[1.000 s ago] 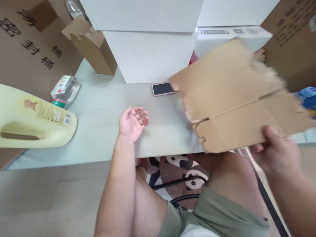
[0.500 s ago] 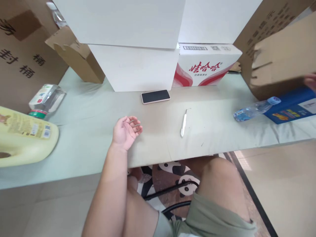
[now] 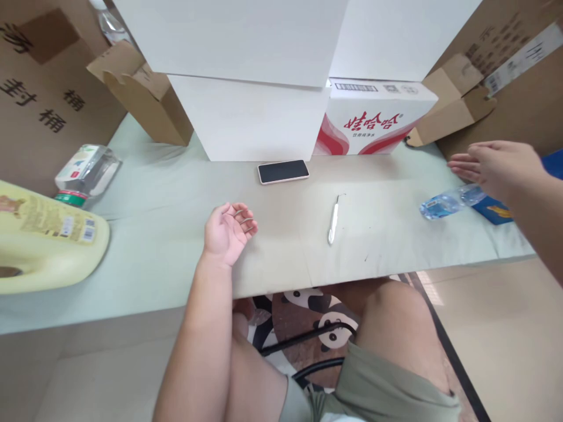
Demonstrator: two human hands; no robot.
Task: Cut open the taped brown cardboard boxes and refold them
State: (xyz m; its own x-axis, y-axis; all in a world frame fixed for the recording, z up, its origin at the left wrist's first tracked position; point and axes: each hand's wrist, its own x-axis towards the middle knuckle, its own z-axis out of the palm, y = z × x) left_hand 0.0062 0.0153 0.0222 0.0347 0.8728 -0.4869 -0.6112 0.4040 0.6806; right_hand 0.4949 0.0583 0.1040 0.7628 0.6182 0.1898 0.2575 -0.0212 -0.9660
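Observation:
My left hand (image 3: pixel 229 231) rests palm up on the table cover, fingers loosely curled and apart, holding nothing. My right hand (image 3: pixel 497 167) is raised at the right with its fingers stretched forward, and no object shows in it. Beneath that hand lies a clear plastic bottle (image 3: pixel 440 206) with a blue label, partly hidden by it. A blue box (image 3: pixel 492 211) sits just behind the bottle, mostly covered by my right forearm. Between my hands are a slim white-handled tool with a thin hooked metal tip (image 3: pixel 333 225) and a phone (image 3: pixel 284 172) with a dark screen.
White cartons (image 3: pixel 246 117) and a red-and-white carton (image 3: pixel 373 126) line the back. Brown cardboard flaps (image 3: pixel 457 99) stand at the back right, a brown box (image 3: pixel 153 108) at the left. A yellow jug (image 3: pixel 53 246) and a clear bottle (image 3: pixel 90 176) lie at the far left.
My right hand has come in from the right edge and left the brown cardboard box it was at. That box no longer hangs over the blue box. My left hand stays put.

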